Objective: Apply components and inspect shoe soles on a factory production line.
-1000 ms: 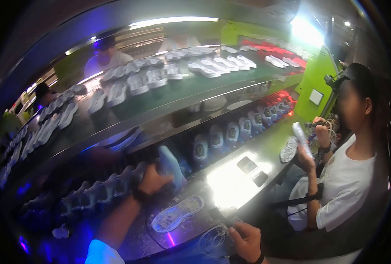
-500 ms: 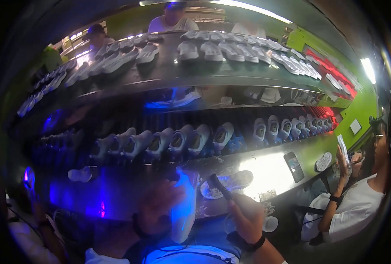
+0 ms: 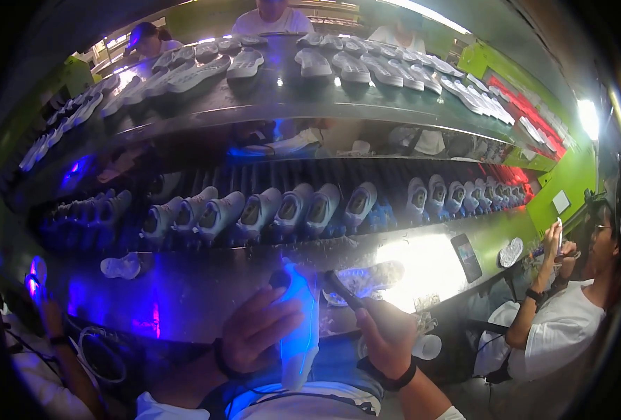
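Note:
A shoe stands toe-down in front of me, bathed in blue light, with a thin bright line along its side. My left hand grips it from the left, fingers reaching across its side. My right hand is closed around a dark, slim stick-like tool; its exact kind is unclear. The tool's far end points up and left, just right of the shoe and apart from it. Behind the tool a pale shoe sole lies on the metal bench, partly covered by it.
A phone and a white sole lie to the right, another sole to the left. Shoes line a rack beyond the bench; soles fill the upper shelf. A cup is near my right wrist. Co-workers sit either side.
My left hand was blurred by motion and now rests more steadily on the shoe. The shoe and tool have hardly moved. The co-worker at right has raised their hands slightly.

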`<state>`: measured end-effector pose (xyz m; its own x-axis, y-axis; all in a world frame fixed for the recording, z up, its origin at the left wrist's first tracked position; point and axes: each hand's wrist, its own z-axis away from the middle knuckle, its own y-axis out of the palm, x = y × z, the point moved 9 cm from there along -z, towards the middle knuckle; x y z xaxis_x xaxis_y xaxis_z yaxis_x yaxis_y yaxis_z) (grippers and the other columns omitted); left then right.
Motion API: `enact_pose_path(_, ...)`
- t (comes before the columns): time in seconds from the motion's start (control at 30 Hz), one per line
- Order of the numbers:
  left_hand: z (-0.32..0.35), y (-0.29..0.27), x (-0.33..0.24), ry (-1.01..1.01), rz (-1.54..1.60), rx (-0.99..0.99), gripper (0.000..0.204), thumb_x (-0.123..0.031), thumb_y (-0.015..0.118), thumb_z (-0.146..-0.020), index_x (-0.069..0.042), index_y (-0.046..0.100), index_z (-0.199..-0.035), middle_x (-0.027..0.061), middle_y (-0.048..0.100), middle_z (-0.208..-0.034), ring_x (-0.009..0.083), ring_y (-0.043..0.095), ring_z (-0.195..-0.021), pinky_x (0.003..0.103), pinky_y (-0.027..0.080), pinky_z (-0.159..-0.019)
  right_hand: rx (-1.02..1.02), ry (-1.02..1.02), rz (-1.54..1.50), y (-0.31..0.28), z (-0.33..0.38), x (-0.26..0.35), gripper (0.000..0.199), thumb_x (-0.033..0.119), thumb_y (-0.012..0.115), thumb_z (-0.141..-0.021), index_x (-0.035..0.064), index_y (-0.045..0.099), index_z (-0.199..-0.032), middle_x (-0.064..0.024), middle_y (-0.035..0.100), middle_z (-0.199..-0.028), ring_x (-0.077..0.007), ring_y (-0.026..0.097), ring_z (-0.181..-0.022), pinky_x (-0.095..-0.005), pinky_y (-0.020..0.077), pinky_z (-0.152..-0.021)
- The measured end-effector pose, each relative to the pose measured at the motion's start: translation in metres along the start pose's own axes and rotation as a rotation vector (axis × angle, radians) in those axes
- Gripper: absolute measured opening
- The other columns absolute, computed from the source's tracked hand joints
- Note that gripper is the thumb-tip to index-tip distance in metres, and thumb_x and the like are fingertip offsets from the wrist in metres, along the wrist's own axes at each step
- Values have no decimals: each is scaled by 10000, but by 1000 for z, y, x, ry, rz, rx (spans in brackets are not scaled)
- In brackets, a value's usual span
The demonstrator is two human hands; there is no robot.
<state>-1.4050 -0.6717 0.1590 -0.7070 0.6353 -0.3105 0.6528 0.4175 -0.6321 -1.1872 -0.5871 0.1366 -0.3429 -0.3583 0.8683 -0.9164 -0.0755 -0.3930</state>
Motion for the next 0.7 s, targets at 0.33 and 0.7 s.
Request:
enact_pose_path(0.33, 3, -2, 18, -42, 5, -47, 369, -243, 697, -947, -59, 743, -1264, 161, 706, -1317, 394, 665, -1239, 515, 506, -1111, 133, 36, -138, 17, 22, -10, 203, 113, 749, -946, -62, 748, -1050, -139, 664, -721, -203, 636, -607, -315, 466, -585)
enact_pose_path(0.7, 7, -6, 19, -13, -18, -52, 356, -255, 752, -923, -63, 757, -1224, 164, 729, -1281, 394, 674, -1232, 530, 509, -1105, 40, -158, 169, 14, 5, 18, 204, 73, 748, -944, -34, 731, -1117, -130, 653, -737, -219, 618, -565, -308, 439, -525)
